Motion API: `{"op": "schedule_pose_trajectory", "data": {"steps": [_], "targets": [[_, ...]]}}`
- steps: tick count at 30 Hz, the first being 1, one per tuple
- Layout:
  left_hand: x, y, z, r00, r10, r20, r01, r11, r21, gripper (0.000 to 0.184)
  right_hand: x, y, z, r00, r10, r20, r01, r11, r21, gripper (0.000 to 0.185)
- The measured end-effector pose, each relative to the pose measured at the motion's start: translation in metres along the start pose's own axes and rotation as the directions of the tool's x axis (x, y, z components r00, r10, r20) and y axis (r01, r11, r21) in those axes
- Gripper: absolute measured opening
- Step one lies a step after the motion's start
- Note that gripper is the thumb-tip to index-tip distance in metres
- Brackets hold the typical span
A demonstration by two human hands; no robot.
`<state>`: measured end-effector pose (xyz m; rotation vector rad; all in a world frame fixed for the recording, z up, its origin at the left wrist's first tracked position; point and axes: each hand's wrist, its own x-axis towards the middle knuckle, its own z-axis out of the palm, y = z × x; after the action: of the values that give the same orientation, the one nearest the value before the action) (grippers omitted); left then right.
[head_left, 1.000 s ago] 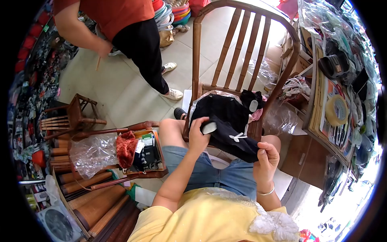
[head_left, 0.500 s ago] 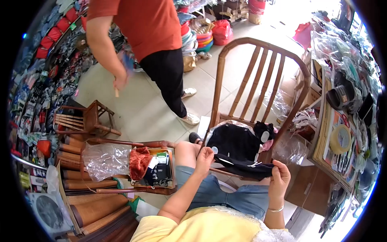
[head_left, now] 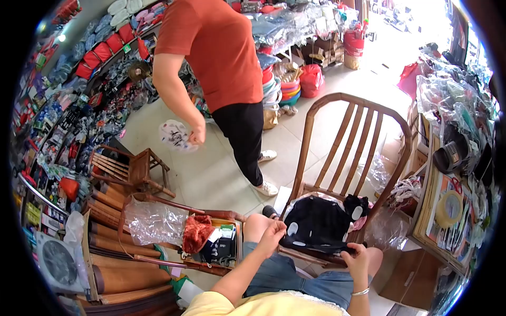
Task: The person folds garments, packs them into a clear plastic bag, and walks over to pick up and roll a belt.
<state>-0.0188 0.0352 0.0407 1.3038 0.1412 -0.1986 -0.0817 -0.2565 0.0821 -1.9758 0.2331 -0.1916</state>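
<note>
Lower centre: right hand [head_left: 357, 259] pinches black cloth [head_left: 318, 221]; left hand [head_left: 271, 238], fingertips together beside it, grip indeterminable; white oval label [head_left: 293, 227], too small to read.

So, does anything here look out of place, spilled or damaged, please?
Nothing looks clearly spilled or damaged. The crumpled clear plastic sheet beside the rust-red fuzzy cloth seems slightly untidy, like discarded packaging; the black fabric on the brown slatted chair is merely bunched.

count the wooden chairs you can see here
3. A tall chair ahead, with black cloth on its seat; a small chair off to the left; and an armchair nearer on the left, with clear plastic on it. Others may be hidden.
</note>
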Motion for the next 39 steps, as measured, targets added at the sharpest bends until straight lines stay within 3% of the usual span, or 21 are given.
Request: {"op": "schedule_pose_trajectory", "data": {"steps": [2,9,15,21,23,26,33,34,37,39], "targets": [[-0.003,0.003,-0.001,0.998,-0.012,0.061,0.008,0.998,0.06,0.012,0.0,-0.001,-0.001,0.999,-0.03,0.009,0.031,0.991,-0.133,0.029],[-0.023,0.032,-0.004,0.939,-0.167,0.302,-0.002,0.872,0.49,0.035,-0.003,-0.003,-0.004,0.993,-0.067,0.096,0.085,0.979,-0.186,0.029],[-0.027,0.031,-0.012,0.909,-0.192,0.37,-0.039,0.845,0.533,0.039,-0.001,-0.006,-0.006,0.994,-0.095,0.053,0.102,0.984,-0.148,0.015],[-0.023,0.016,-0.021,0.902,-0.191,0.386,-0.061,0.83,0.554,0.03,0.001,0.005,-0.008,0.999,-0.041,0.019,0.042,0.999,-0.019,0.008],[-0.022,0.019,-0.02,0.932,-0.115,0.344,-0.14,0.76,0.634,0.023,0.0,0.001,-0.012,0.998,0.052,0.043,-0.056,0.993,0.106,0.006],[-0.021,0.029,-0.02,0.947,-0.125,0.295,-0.078,0.803,0.59,0.018,0.0,0.005,-0.017,0.993,0.097,0.07,-0.109,0.973,0.203,0.006],[-0.01,0.027,-0.036,0.96,-0.11,0.258,-0.066,0.805,0.59,0.016,0.0,-0.01,-0.028,0.988,0.086,0.13,-0.112,0.972,0.205,0.005],[-0.008,0.031,-0.039,0.948,-0.035,0.316,-0.19,0.736,0.65,0.016,0.001,-0.014,-0.029,0.989,0.077,0.128,-0.103,0.973,0.209,0.005],[-0.002,0.042,-0.039,0.951,0.037,0.307,-0.229,0.752,0.619,0.01,0.003,-0.046,-0.034,0.996,0.056,0.073,-0.067,0.986,0.155,0.005],[0.007,0.047,-0.035,0.921,0.217,0.324,-0.384,0.638,0.667,0.013,0.008,-0.038,-0.035,0.996,0.066,0.065,-0.078,0.977,0.198,0.005]]}}
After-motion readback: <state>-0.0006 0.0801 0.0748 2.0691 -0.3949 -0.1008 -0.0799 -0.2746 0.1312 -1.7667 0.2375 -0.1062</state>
